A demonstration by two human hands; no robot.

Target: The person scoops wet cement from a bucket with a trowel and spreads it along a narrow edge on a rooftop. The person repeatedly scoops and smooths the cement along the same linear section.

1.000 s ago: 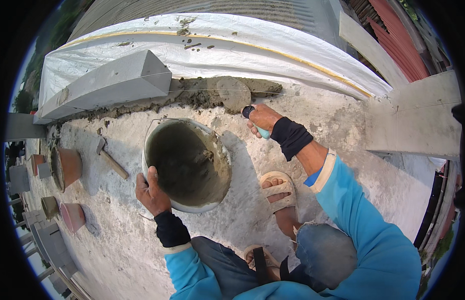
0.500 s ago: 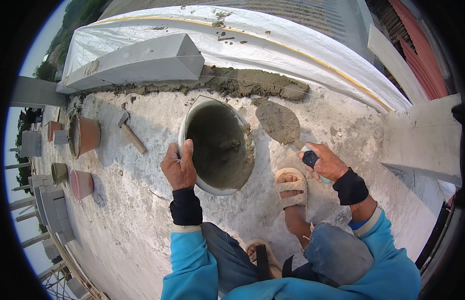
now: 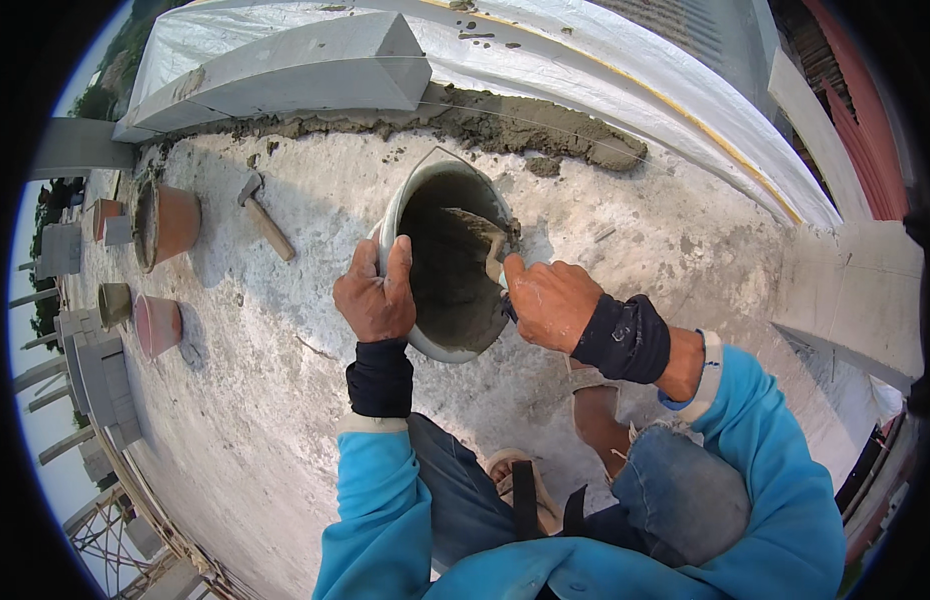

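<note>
While the left hand point(image 3: 377, 295) grips the mortar bucket point(image 3: 395, 212), the right hand point(image 3: 555, 305) holds a trowel point(image 3: 477, 222) inside; spread mortar point(image 3: 545, 122) lies yet uncovered.

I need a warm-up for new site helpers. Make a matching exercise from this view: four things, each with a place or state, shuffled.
Things:
1. left hand
2. right hand
3. hammer
4. mortar strip

Places or states:
A. holding the trowel
B. along the white sheet
C. gripping the bucket
D. lying left of the bucket

Pairs: 1-C, 2-A, 3-D, 4-B
</note>
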